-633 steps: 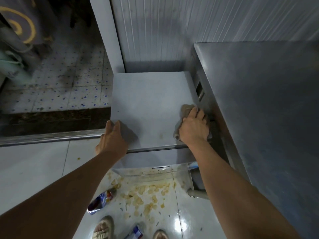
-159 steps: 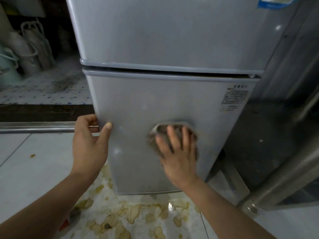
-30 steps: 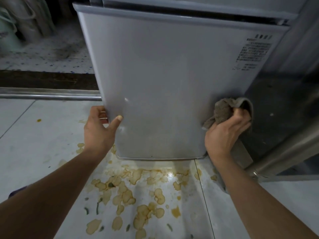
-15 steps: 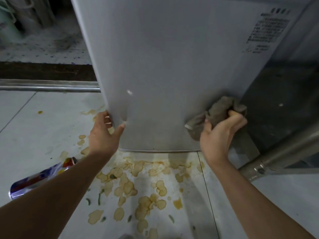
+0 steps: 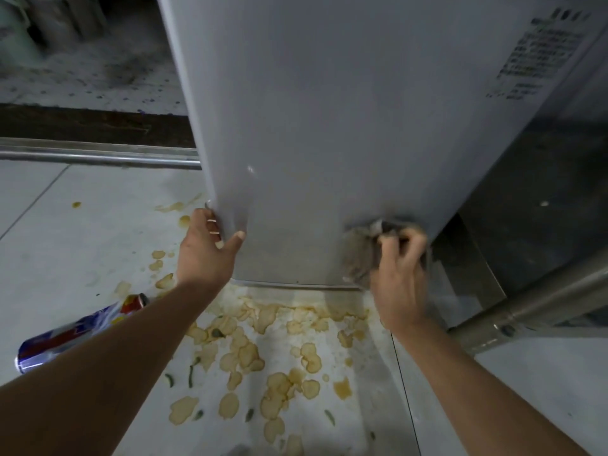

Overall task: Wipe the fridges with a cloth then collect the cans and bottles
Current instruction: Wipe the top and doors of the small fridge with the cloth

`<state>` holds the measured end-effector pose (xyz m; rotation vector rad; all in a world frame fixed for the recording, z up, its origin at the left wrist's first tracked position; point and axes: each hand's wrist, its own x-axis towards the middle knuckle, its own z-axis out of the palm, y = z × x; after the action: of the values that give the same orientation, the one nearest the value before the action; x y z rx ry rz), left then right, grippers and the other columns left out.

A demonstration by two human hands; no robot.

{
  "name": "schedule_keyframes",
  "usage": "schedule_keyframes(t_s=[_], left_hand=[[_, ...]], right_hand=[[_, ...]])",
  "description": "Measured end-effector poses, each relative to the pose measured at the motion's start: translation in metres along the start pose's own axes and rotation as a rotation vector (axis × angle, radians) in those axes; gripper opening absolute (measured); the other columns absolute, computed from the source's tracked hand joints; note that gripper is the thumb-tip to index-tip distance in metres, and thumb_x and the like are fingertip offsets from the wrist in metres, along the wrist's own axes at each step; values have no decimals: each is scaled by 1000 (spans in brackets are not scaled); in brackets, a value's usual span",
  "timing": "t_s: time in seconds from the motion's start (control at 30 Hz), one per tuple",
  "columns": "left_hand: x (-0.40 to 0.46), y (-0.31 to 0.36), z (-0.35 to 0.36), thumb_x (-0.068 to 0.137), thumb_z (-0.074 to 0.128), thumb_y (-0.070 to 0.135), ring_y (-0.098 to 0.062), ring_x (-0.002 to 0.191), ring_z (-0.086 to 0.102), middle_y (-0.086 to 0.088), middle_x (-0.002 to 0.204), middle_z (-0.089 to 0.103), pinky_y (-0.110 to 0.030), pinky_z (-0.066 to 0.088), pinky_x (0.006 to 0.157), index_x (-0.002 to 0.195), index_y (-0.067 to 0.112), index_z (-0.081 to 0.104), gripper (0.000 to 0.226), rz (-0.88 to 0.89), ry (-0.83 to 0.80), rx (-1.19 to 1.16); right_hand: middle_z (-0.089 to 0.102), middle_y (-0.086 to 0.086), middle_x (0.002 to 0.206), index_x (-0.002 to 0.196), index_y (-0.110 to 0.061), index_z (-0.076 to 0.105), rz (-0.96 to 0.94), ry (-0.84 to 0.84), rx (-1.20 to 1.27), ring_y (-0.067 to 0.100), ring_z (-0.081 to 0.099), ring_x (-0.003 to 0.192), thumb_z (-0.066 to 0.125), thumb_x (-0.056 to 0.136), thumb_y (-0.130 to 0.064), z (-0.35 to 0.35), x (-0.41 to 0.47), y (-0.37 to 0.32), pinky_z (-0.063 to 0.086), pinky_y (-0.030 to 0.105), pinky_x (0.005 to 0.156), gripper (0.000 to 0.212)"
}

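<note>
While blurred, the cloth [image 5: 362,255] seems bunched under the right hand [image 5: 399,278].

Back-room kitchen or small eatery storage area. Small grey fridge [image 5: 329,126] stands on a white tiled floor [image 5: 82,241] beside a stainless-steel unit [image 5: 543,209] with a tubular steel leg [image 5: 533,307]. Brownish spill stains [image 5: 263,357] spread over the tiles, a drink can [image 5: 75,334] lies on its side, and a metal threshold rail [image 5: 98,156] leads to dirty patterned tiles [image 5: 92,77].
</note>
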<state>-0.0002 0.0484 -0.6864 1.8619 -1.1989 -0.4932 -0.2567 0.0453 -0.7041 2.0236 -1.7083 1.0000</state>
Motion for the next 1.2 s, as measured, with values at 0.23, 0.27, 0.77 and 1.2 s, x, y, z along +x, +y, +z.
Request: schedule_keyframes(t_s=[0.23, 0.27, 0.77, 1.2], left_hand=[[9, -9, -4, 81, 68, 30, -15, 85, 61, 8, 94, 60, -28, 43, 73, 102, 22, 48, 31, -1, -16, 28], [9, -11, -3, 80, 68, 30, -14, 84, 61, 8, 92, 60, -27, 41, 71, 99, 24, 46, 29, 9, -10, 36], [15, -22, -12, 83, 65, 31, 11, 67, 51, 17, 77, 57, -13, 35, 56, 89, 24, 55, 14, -50, -117, -29], [18, -34, -37, 90, 48, 0, 2, 87, 59, 3, 108, 67, -2, 41, 67, 111, 14, 65, 30, -141, -344, -318]], right_hand=[[37, 10, 114, 123, -16, 63, -328, 357, -7, 23, 53, 94, 56, 86, 1, 10, 35, -22, 54, 33, 82, 40], [39, 9, 114, 119, -17, 65, -432, 307, -44, 24, 57, 91, 58, 85, 1, 20, 26, -22, 57, 37, 79, 39], [41, 8, 116, 123, -20, 61, -570, 303, -30, 27, 49, 84, 55, 90, 2, 25, 43, -59, 51, 39, 68, 41], [45, 7, 119, 125, -21, 58, -734, 221, -151, 29, 51, 82, 60, 87, -5, 39, 36, -102, 40, 38, 65, 42]])
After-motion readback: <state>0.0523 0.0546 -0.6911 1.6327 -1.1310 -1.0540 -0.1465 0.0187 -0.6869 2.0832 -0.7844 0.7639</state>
